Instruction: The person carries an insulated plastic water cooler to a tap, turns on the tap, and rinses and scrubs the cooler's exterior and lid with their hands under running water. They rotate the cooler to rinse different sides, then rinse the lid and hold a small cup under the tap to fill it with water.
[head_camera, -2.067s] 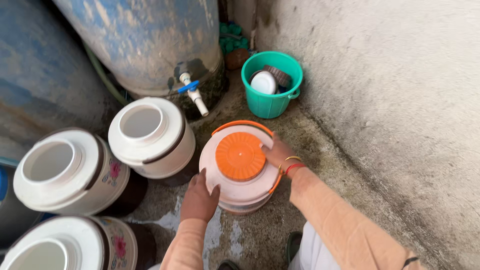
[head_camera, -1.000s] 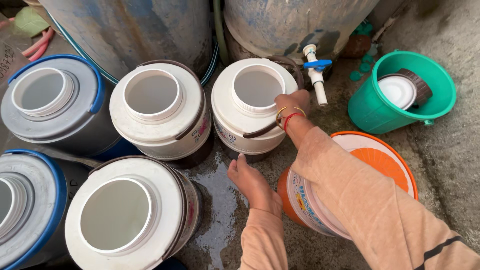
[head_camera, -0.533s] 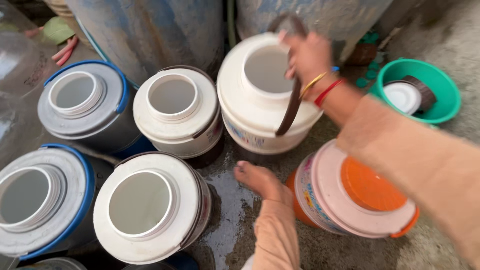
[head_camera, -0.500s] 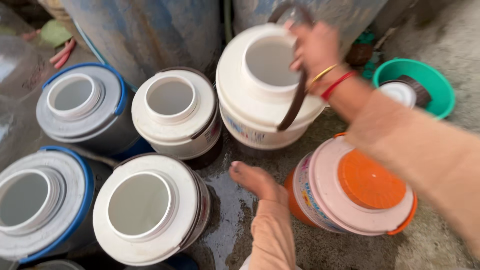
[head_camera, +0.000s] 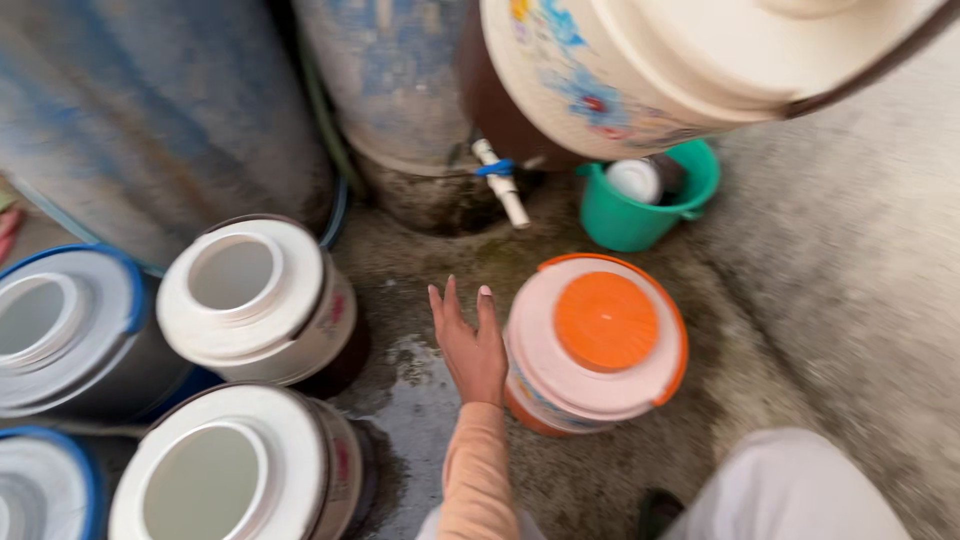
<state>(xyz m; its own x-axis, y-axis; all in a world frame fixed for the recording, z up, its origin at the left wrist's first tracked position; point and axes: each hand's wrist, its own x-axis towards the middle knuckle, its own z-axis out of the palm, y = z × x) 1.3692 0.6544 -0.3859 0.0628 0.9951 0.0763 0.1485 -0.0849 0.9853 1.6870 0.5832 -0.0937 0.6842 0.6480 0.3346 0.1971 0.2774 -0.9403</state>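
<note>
Large cream water jug (head_camera: 690, 60) fills top right of view, lifted off ground, tilted, close to camera. Cream plastic body, faded blue and red floral print on side, dark brown base band showing at left. Broad cream shoulder blurred; mouth out of frame.

Capped jug (head_camera: 595, 345) stands upright on wet concrete, centre right, near. Pinkish-cream top, round orange screw lid shut at centre, orange rim band around shoulder, printed pattern low on side. Sits just beside left hand (head_camera: 470, 345), whose open palm is close against its left wall.
</note>
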